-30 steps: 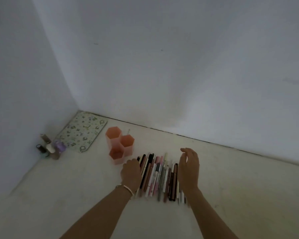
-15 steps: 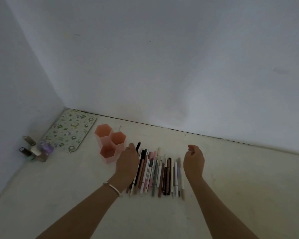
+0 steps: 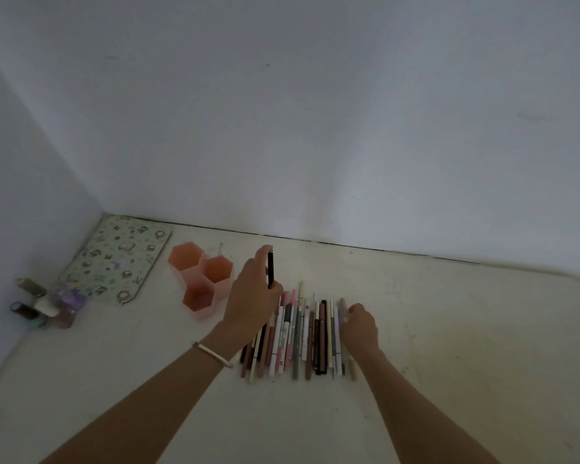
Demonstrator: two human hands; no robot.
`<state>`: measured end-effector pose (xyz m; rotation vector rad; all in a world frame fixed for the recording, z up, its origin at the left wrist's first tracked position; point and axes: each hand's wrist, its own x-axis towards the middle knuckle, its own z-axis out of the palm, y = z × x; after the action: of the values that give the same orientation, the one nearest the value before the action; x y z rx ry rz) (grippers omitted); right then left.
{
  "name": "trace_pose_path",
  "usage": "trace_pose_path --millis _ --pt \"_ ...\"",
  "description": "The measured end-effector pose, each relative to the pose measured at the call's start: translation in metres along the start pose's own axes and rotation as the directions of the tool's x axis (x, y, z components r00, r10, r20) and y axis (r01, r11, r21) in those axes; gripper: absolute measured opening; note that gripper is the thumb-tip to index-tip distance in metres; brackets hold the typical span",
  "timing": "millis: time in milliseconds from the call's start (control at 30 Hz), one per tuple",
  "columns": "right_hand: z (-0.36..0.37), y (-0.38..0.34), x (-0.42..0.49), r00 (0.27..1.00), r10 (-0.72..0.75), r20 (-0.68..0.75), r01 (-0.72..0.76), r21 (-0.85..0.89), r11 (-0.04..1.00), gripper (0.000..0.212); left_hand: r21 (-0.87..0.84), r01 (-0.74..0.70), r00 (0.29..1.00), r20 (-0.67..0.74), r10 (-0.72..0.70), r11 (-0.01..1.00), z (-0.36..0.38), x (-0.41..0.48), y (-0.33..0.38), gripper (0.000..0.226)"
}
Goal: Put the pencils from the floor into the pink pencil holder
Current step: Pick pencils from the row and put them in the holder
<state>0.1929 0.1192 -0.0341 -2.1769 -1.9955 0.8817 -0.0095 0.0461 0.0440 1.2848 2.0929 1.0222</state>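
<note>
A black pencil (image 3: 270, 269) is gripped in the left hand (image 3: 250, 299), held nearly upright between the raised fingertip at its top and the thumb at its lower end. It is lifted clear of the floor (image 3: 449, 329), at about 3 o'clock from the pink pencil holder (image 3: 200, 313) and apart from it. The holder is made of 3 hexagonal compartments and is set at about 10 o'clock from the row of pencils (image 3: 302, 333). These pencils are laid side by side on the floor, pointing roughly from 6 to 12 o'clock.

The right hand (image 3: 360, 326) is placed at the 3 o'clock edge of the row, its fingers curled against the outermost pencils; whether one is pinched cannot be told. A bracelet (image 3: 211, 353) is worn on the left wrist.

A patterned mat (image 3: 118, 262) is laid in the corner at 9 o'clock from the holder, and several small bottles (image 3: 44, 306) are grouped by the wall (image 3: 315, 128) further toward 8 o'clock.
</note>
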Motion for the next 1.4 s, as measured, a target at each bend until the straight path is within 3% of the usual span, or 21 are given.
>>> trace_pose_path --millis 100,167,233,333,400,500,667,767,967,1167,1267,1400 --pt "-0.005 -0.004 0.0 0.999 0.016 -0.031 -0.014 0.079 0.997 0.013 -0.086 -0.06 0.994 -0.093 0.052 0.994 -0.013 0.0 0.001 0.061" --pt "-0.018 -0.012 0.002 0.995 -0.015 -0.098 0.029 0.143 0.989 0.024 -0.114 -0.141 0.965 -0.237 0.111 0.983 -0.035 0.008 0.002 0.056" --pt "-0.036 -0.033 0.002 0.986 -0.028 -0.166 0.068 0.245 0.967 0.03 -0.174 -0.162 0.91 -0.407 0.079 0.971 -0.067 0.022 -0.001 0.051" --pt "-0.058 -0.087 0.0 0.963 -0.076 -0.257 0.193 0.468 0.862 0.044 -0.137 -0.117 0.784 -0.621 0.007 0.984 -0.117 0.04 -0.021 0.051" --pt "-0.064 -0.129 -0.007 0.933 -0.156 -0.323 0.33 0.599 0.729 0.058 -0.09 -0.051 0.741 -0.671 -0.022 0.995 -0.135 0.044 -0.042 0.051" --pt "-0.062 -0.176 -0.023 0.871 -0.263 -0.415 0.489 0.673 0.555 0.058 -0.048 0.044 0.776 -0.627 -0.064 0.998 -0.13 0.042 -0.068 0.049" --pt "-0.043 -0.219 -0.045 0.833 -0.349 -0.428 0.549 0.713 0.436 0.048 0.111 0.127 0.872 -0.487 -0.057 0.986 -0.101 0.035 -0.097 0.03" --pt "-0.025 -0.235 -0.053 0.796 -0.435 -0.421 0.596 0.67 0.442 0.047 0.138 0.121 0.847 -0.53 -0.03 0.983 -0.101 0.031 -0.103 0.03" --pt "0.022 -0.26 -0.065 0.612 -0.716 -0.336 0.778 0.422 0.466 0.041 -0.075 0.033 0.764 -0.641 -0.074 0.997 -0.134 0.026 -0.113 0.036" --pt "0.057 -0.251 -0.064 0.578 -0.798 -0.17 0.814 0.191 0.548 0.039 -0.134 0.009 0.773 -0.628 -0.092 0.991 -0.142 0.024 -0.101 0.039" --pt "0.052 -0.239 -0.062 0.523 -0.804 -0.282 0.85 0.099 0.518 0.043 -0.125 -0.036 0.794 -0.606 -0.048 0.991 -0.132 0.017 -0.074 0.037" --pt "0.014 -0.213 -0.041 0.623 -0.602 -0.499 0.763 0.221 0.607 0.046 0.017 -0.202 0.874 -0.448 0.188 0.979 -0.103 -0.004 -0.031 0.01"
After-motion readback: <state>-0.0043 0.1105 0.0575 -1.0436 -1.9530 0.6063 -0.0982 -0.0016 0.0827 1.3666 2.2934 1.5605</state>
